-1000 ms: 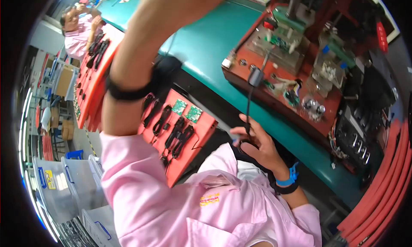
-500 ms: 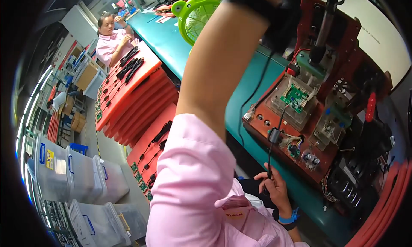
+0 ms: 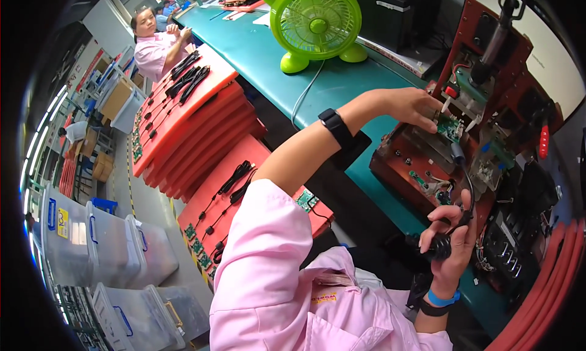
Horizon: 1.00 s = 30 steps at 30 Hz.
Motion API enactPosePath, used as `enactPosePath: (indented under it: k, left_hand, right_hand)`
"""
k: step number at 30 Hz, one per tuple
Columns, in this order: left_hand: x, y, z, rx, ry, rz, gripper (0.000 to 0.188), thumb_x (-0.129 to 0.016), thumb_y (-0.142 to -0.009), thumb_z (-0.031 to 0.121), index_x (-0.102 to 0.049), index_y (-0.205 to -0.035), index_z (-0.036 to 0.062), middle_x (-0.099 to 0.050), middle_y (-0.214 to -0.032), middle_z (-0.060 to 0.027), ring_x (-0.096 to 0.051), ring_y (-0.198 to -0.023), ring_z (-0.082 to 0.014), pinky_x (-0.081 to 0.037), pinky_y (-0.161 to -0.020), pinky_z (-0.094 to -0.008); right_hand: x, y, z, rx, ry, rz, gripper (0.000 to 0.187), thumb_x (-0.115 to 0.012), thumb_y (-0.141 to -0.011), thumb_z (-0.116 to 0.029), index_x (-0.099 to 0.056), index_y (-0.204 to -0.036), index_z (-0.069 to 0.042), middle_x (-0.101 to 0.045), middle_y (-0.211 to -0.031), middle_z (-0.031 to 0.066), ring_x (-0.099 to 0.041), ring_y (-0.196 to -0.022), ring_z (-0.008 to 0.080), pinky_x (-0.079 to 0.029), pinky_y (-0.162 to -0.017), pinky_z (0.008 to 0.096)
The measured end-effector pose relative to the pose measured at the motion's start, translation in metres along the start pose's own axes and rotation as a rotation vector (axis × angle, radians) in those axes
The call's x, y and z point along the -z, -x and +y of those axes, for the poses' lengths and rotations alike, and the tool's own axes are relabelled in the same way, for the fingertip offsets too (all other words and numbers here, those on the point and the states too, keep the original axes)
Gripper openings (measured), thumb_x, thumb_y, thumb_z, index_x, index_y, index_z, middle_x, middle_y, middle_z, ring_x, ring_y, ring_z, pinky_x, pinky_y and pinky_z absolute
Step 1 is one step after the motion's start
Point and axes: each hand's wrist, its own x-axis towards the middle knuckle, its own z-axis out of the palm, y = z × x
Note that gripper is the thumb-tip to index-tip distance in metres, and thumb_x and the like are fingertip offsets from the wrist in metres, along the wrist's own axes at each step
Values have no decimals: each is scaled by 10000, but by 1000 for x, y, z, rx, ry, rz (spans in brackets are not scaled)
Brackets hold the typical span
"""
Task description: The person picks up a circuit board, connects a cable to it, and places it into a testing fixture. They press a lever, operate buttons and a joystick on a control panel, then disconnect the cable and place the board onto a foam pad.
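Observation:
My left hand [image 3: 418, 108] reaches in over the red test fixture [image 3: 397, 171], its fingers closed at the left edge of a green circuit board [image 3: 452, 128]. The board sits above the fixture's clear plate, and part of its edge is hidden by my fingers. A black cable with a thick cylindrical bead [image 3: 458, 152] runs from the board down to my right hand [image 3: 452, 247]. That hand, nearer to me, is closed around the black cable [image 3: 438, 246], which is gathered in a coil there.
A green fan [image 3: 317, 26] stands on the green table [image 3: 244, 52]. To the left, stacked red foam trays [image 3: 207, 131] carry boards with black cables; another tray [image 3: 244, 162] lies lower. A co-worker [image 3: 155, 46] sits beyond. Clear bins [image 3: 116, 241] stand at left, red-handled pliers [image 3: 543, 140] at right.
My left arm has come down from the top of the view, bringing the hand to the board. My right hand has risen toward the fixture, with the coiled cable now visible. The view has shifted.

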Motion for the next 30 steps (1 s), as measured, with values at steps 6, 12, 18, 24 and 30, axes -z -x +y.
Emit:
enactPosePath:
  k: [6, 12, 18, 24, 30]
  left_hand:
    - [-4, 21, 18, 101, 21, 101, 423, -645, -698, 277, -563, -1047, 52, -589, -965, -112, -547, -931, -225, -417, -811, -319]
    - [-15, 130, 91, -71, -521, 366, 393, -677, -627, 190, -590, -994, 81, -587, -964, -101, -555, -910, -241, -448, -776, -337]
    - [-63, 229, 197, -47, -415, 913, 366, -670, -688, 174, -553, -1009, 42, -571, -987, -100, -541, -887, -221, -435, -762, -313]
    - [-179, 241, 155, 780, 570, 578, 529, -367, -886, 423, -517, -1017, -67, -557, -902, -91, -503, -839, -172, -394, -790, -288]
    - [-264, 328, 245, 853, 1205, 649, 394, -549, -781, 338, -532, -974, -6, -576, -834, -79, -550, -752, -141, -434, -727, -278]
  right_hand:
    - [-35, 33, 35, -189, 42, -5, 503, -401, -904, -336, -305, -1285, -23, -538, -952, 177, -568, -590, 188, -472, -561, 283]
    - [-40, 68, 52, -206, 117, -402, 431, -437, -891, -313, -451, -1136, 41, -575, -936, 170, -592, -756, 227, -468, -701, 304]
    - [-77, 81, 42, -454, 30, -592, 226, -501, -853, -140, -570, -959, 47, -613, -761, 90, -595, -684, 162, -457, -676, 249]
    - [-90, 73, 24, -301, -8, -876, 172, -512, -843, -79, -583, -901, 66, -629, -792, 94, -593, -722, 137, -474, -651, 269]
    - [-104, 78, 54, -681, -256, -644, 216, -492, -864, -104, -586, -995, 41, -629, -847, 89, -605, -757, 144, -480, -655, 248]
